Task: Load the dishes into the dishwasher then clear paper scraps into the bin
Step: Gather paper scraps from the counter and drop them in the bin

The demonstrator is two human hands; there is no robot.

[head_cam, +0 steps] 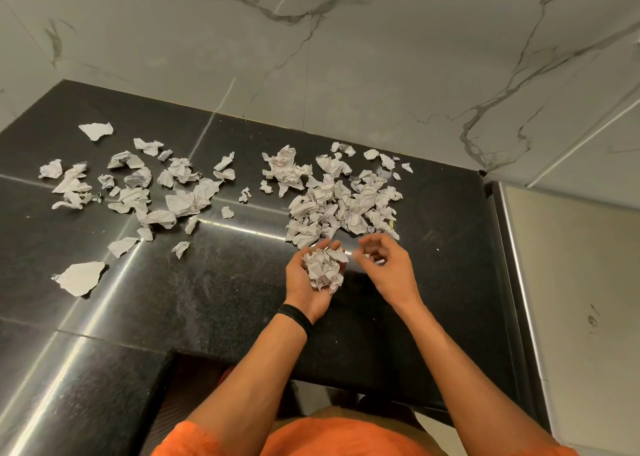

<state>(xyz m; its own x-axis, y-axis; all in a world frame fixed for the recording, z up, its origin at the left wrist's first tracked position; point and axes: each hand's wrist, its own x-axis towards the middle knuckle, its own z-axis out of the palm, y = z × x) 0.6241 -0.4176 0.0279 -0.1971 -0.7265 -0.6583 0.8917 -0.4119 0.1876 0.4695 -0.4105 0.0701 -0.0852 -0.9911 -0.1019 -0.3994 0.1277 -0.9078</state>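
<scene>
My left hand (306,294): palm up at lower centre, fingers cupped round a wad of crumpled white paper scraps (325,268).
My right hand (384,265): just right of it, fingers curled, blurred; I cannot tell whether it holds anything.
Heap of loose paper scraps (346,202): on the glossy black stone counter (225,299), just above my hands.
Scattered paper scraps (138,185): left of frame, same counter.

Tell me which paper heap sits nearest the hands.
The right heap, dense, just beyond the left hand holding a wad; the left heap is farther, scattered.
</scene>
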